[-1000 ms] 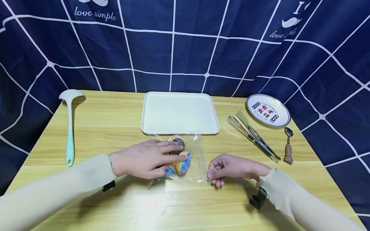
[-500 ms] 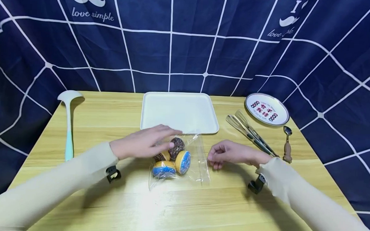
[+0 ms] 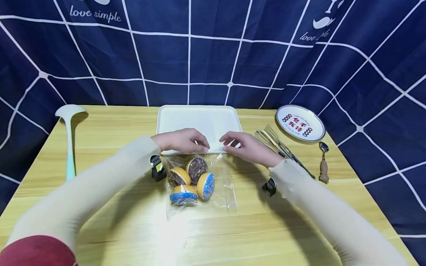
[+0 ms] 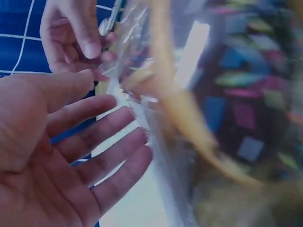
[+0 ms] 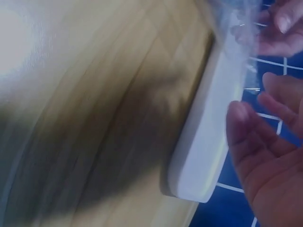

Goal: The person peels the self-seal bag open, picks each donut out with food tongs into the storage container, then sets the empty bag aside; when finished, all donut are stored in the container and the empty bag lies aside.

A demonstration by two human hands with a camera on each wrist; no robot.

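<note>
A clear plastic bag point(image 3: 222, 194) lies on the table with several toy donuts in it. Two have chocolate-brown tops, like the upper donut point(image 3: 197, 168), and two have blue tops, like the right-hand donut point(image 3: 206, 186). My left hand point(image 3: 184, 140) is over the tray's near edge, fingertips right at the bag's top edge. In the left wrist view its fingers are spread and relaxed beside the bag. Facing it, my right hand point(image 3: 249, 149) has its thumb and fingers apart, close to the bag's upper right corner. Both hands partly hide the white tray point(image 3: 199, 119).
At the left lies a ladle point(image 3: 70, 139) with a mint handle. To the right are metal tongs point(image 3: 283, 147), partly behind my right hand, a printed plate point(image 3: 300, 122) and a spoon point(image 3: 323, 162) with a brown handle. A dark blue checked cloth point(image 3: 212, 62) hangs behind the table.
My left hand has lifted off the donuts and moved up to the bag's top edge. My right hand has moved up and left from the bag's right side towards it.
</note>
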